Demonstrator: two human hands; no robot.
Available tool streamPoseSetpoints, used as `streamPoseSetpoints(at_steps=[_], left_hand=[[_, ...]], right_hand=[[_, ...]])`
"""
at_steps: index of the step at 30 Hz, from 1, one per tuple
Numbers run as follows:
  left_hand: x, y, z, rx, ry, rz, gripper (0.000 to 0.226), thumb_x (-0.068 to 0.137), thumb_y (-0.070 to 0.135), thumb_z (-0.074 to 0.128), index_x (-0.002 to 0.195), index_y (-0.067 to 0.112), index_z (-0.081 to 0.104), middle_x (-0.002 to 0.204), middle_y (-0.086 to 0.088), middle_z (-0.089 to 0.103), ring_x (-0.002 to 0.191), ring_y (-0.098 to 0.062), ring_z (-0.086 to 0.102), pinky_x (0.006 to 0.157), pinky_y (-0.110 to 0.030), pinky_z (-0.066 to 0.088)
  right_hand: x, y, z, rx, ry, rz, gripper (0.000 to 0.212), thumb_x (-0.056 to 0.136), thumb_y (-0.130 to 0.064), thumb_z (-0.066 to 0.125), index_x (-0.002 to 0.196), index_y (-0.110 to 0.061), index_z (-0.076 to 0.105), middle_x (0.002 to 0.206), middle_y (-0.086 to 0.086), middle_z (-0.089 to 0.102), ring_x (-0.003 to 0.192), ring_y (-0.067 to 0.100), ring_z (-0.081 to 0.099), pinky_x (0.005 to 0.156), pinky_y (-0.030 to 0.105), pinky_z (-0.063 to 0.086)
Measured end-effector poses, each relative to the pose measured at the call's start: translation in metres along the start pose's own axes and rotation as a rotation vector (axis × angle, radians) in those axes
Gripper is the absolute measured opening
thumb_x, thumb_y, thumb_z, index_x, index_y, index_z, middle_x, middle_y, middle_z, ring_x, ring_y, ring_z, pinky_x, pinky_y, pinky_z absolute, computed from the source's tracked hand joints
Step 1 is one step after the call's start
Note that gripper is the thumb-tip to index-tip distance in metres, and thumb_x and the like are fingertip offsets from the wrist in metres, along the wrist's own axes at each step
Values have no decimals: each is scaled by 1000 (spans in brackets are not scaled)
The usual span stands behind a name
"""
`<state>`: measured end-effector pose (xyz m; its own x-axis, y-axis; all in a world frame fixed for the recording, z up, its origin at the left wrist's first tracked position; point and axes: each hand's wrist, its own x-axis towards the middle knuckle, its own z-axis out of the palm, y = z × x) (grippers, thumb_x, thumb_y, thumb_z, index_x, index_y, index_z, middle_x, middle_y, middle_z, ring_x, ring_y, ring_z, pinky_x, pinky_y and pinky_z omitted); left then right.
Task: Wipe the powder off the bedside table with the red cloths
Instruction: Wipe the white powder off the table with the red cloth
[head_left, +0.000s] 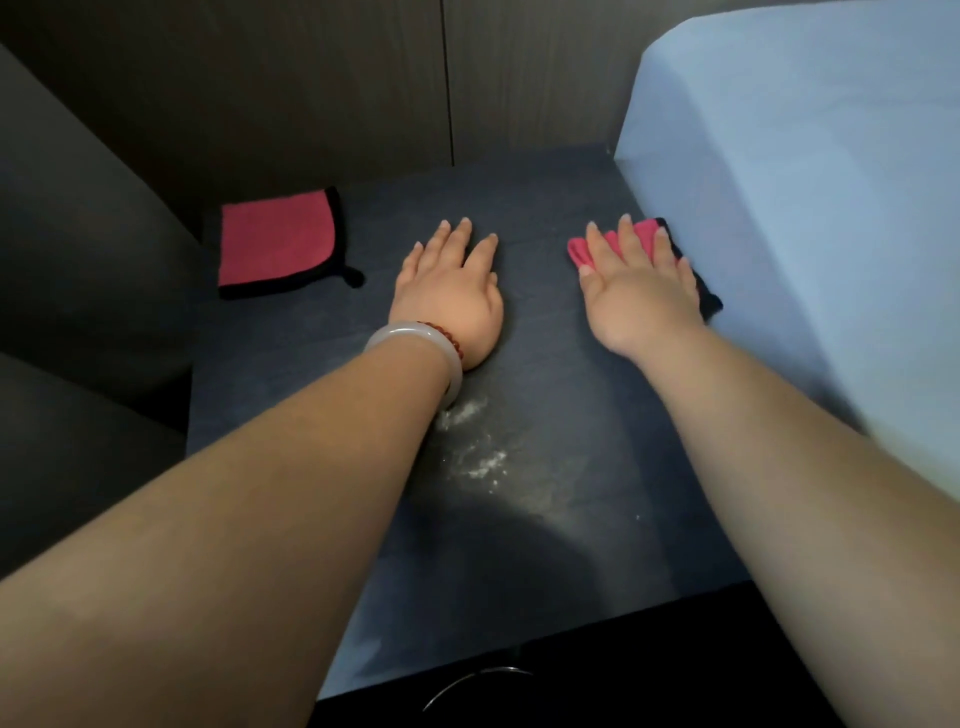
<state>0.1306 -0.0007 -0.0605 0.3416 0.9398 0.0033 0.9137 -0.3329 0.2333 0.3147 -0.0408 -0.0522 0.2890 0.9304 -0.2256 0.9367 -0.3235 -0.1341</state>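
White powder (480, 452) is scattered on the dark bedside table (545, 364), near its middle front. My left hand (447, 291) lies flat on the bare tabletop with fingers apart, holding nothing. My right hand (641, 280) presses flat on a red cloth with black trim (644, 231) at the table's right side, against the bed. A second red cloth (275, 241), folded, lies untouched at the table's back left corner.
A bed with a pale blue sheet (805, 208) borders the table on the right. Dark wooden panels (363, 78) stand behind. A dark upholstered surface (78, 234) sits to the left. A metal ring handle (478, 680) shows below the front edge.
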Motion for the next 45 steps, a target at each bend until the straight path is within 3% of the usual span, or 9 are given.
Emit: streamPoseSetpoints(at_steps=[7, 16, 20, 24, 33, 40, 45], left_hand=[[-1, 0, -1, 7, 0, -4, 51, 101, 33, 26, 152, 27, 25, 162, -1, 12, 149, -18, 3, 120, -37, 1], [-4, 1, -1, -6, 1, -5, 49, 102, 31, 25, 151, 26, 26, 162, -2, 14, 149, -19, 5, 121, -37, 4], [-3, 1, 0, -6, 19, -4, 50, 102, 31, 26, 151, 26, 28, 162, -2, 15, 149, -19, 6, 121, -38, 4], [-3, 2, 1, -6, 18, -3, 50, 101, 30, 26, 151, 25, 28, 162, -2, 15, 149, -19, 6, 121, -37, 3], [-3, 1, 1, -2, 5, -9, 50, 102, 30, 25, 151, 25, 27, 162, -2, 14, 149, -19, 6, 120, -37, 3], [-2, 1, -1, 2, -8, -7, 50, 102, 31, 26, 151, 24, 28, 162, -3, 15, 149, -21, 7, 120, -38, 4], [-6, 7, -7, 14, -33, -20, 49, 102, 30, 28, 151, 21, 29, 161, -5, 18, 149, -24, 9, 121, -40, 5]], right_hand=[[-84, 2, 23, 8, 108, 14, 54, 103, -42, 19, 155, -36, 6, 164, -4, -2, 150, 25, -4, 118, 40, -3], [4, 5, -2, 19, 11, 12, 53, 103, -44, 15, 154, -37, 2, 164, -4, -7, 149, 28, -7, 118, 46, -1], [-47, 15, 15, 29, 110, 15, 54, 103, -43, 18, 155, -34, 7, 164, -3, -1, 150, 26, -2, 118, 41, 0], [-101, 12, 26, 0, 100, 7, 55, 102, -43, 18, 155, -35, 5, 164, -4, -3, 150, 24, -4, 118, 40, -2], [-42, 11, 12, -1, 49, -37, 52, 103, -44, 16, 154, -38, 4, 164, -5, -4, 150, 25, -4, 118, 43, -1], [-124, 24, 23, 20, 80, -76, 52, 103, -43, 20, 153, -40, 8, 163, -9, 0, 150, 21, -3, 118, 41, 1], [-103, 31, 19, 13, 67, -67, 51, 103, -44, 20, 153, -42, 8, 163, -9, -1, 150, 24, -4, 118, 46, -1]])
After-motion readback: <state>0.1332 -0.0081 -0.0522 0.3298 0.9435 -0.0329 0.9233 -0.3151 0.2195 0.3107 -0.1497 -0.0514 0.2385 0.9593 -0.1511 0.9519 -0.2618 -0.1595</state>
